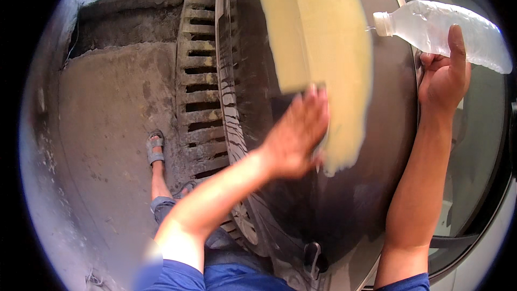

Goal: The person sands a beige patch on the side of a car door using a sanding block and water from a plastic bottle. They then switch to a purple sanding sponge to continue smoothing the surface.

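My left hand (301,134), smeared by motion, lies over a dark flat sheet that looks like sandpaper (281,106), pressed on the car's side. Most of the sheet is hidden under the palm. Around it spreads a large pale yellow patch of filler (336,59) on the dark brown car panel (396,108). To the right, my right hand (444,78) grips a clear plastic bottle (431,24) from below, thumb up along its side. The bottle lies nearly level, its white cap (383,23) toward the filler. A thin trickle of water leaves the cap.
A car wheel (230,108) stands left of the panel, beside a slotted drain grate (200,89). Concrete floor (113,113) stretches left, with my sandalled foot (155,148) on it. A door handle (311,258) is near me; window glass (474,129) is at right.
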{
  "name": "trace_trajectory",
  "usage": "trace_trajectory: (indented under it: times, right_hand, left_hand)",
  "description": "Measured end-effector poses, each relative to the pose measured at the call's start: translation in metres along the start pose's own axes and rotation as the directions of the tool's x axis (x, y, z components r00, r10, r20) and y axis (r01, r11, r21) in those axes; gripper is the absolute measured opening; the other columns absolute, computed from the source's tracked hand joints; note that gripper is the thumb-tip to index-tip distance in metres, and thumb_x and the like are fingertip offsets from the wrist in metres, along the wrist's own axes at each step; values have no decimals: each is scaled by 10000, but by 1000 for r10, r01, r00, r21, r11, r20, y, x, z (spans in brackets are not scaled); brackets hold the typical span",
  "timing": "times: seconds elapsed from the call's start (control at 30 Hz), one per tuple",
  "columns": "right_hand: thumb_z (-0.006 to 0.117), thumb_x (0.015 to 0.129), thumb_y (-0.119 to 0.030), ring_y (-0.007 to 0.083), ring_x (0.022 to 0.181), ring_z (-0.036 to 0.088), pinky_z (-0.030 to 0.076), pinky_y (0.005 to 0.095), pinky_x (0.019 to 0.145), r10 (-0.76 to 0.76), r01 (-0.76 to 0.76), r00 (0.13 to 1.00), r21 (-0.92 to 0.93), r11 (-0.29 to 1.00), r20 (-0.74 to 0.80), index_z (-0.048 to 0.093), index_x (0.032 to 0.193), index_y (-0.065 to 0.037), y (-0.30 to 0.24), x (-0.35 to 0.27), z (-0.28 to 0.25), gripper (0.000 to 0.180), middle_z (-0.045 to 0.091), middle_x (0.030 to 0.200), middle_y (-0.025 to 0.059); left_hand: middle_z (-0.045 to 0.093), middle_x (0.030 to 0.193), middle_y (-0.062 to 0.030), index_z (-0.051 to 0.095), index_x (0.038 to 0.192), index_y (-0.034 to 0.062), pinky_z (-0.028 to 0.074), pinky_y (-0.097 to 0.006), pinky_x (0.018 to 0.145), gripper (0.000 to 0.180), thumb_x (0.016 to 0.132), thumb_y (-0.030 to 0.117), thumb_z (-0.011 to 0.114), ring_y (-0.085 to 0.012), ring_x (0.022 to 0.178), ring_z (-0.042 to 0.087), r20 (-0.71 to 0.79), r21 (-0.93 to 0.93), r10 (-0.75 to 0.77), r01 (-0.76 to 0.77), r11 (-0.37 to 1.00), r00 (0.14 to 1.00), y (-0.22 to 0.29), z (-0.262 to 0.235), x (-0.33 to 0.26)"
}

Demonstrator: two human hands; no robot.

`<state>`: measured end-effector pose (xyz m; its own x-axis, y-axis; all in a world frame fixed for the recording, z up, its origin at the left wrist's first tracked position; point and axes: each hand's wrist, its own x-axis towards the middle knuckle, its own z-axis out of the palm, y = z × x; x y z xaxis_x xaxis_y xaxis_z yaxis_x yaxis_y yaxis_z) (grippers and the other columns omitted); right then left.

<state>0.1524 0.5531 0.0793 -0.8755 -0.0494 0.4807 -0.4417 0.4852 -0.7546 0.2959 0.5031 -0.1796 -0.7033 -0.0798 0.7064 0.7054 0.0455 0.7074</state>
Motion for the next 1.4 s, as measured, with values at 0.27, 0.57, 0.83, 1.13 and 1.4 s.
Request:
trace_trajectory:
  times: [0.27,0.57,0.83,1.13,1.4]
  right_hand:
    - [673,867,-382,121,751,563,410,231,560,-14,16,999,-50,999,41,527,1165,0,-3,-6,4,506,615,990,82]
    - [730,818,-418,82,641,561,436,192,518,12,-12,1000,-5,1000,2,578,1037,-4,-4,-5,8,493,625,862,48]
    - [716,841,-310,156,910,599,512,244,670,121,-122,993,102,987,17,412,1266,15,-6,-8,0,615,578,1077,103]
    - [721,831,-371,255,1185,499,401,403,1028,66,-61,994,60,996,-85,325,1378,24,-5,-12,-2,782,486,1263,134]
    - [736,817,-405,251,1178,504,408,402,1026,114,-112,993,61,992,-38,331,1378,18,-12,-9,4,811,492,1260,120]
  left_hand:
    - [207,1556,-203,241,1488,24,84,-460,1186,860,829,417,628,-345,1461,148,65,-74,-41,45,996,997,73,17,-67]
    - [-15,1567,-252,-16,1511,12,40,-464,1183,748,1001,392,378,-391,1460,-8,-55,147,-283,288,946,958,-13,-30,75]
    - [-39,1527,-338,5,1469,-96,33,-524,1165,778,979,326,436,-480,1430,-25,-134,30,-608,616,787,783,66,-4,82]
    - [31,1538,-320,73,1455,-130,29,-435,1188,779,999,464,289,-405,1453,24,-252,14,-828,857,515,501,-94,-54,263]
    - [62,1552,-280,95,1460,-115,47,-374,1197,795,990,513,223,-343,1464,53,-244,36,-854,884,465,459,-184,-103,351]
